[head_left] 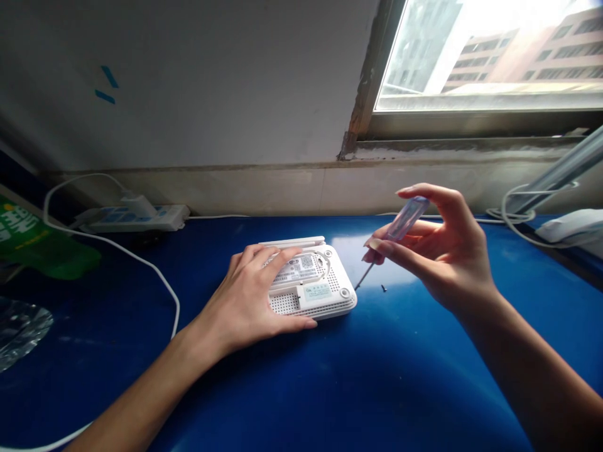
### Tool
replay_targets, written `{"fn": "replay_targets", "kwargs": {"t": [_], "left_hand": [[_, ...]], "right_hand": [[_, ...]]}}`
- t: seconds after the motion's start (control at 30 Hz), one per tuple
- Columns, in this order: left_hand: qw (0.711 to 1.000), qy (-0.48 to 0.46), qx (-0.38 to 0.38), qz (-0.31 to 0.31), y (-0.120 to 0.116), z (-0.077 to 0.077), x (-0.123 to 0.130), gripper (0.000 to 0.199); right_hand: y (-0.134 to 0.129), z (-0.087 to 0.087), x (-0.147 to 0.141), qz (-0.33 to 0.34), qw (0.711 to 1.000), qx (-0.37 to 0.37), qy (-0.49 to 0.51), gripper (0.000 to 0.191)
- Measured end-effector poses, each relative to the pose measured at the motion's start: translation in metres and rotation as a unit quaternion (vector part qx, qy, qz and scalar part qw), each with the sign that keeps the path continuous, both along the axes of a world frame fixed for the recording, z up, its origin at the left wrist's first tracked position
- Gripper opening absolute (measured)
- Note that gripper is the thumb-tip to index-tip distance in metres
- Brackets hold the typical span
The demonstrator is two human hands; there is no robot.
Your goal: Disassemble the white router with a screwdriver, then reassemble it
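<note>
A white router (336, 273) lies label side up on the blue table, its antenna (301, 240) folded along the far edge. Across its left part my left hand (252, 292) is spread, thumb on the near side and fingers over the top, gripping it. My right hand (433, 245) pinches the clear purple handle of a screwdriver (407, 218). The thin shaft slants down left, and its tip is close to the router's near right corner; whether they touch I cannot tell. A small dark screw (384, 288) rests on the table right of the router.
At the back left stands a white power strip (164, 218) with a plug in it and a white cable (141, 258) curving forward. A green package (42, 242) and crinkled clear plastic (23, 329) lie left. A metal pole (560, 169) wrapped in cable stands right, below the window.
</note>
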State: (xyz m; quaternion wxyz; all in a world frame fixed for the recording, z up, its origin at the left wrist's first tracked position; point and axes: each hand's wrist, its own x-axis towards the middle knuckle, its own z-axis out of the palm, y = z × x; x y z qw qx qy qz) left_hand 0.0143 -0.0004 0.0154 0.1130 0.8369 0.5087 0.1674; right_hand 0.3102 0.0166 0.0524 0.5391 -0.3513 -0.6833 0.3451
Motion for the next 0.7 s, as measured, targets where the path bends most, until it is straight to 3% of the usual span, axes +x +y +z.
{"fn": "replay_targets", "kwargs": {"t": [0.5, 0.7], "left_hand": [[1.0, -0.005, -0.004, 0.007, 0.001, -0.001, -0.001, 0.103], [1.0, 0.002, -0.003, 0.003, 0.0, 0.001, 0.0, 0.102]], "right_hand": [[0.0, -0.015, -0.012, 0.034, 0.999, 0.02, -0.037, 0.057], [-0.002, -0.025, -0.018, 0.047, 0.985, 0.08, -0.144, 0.056]]}}
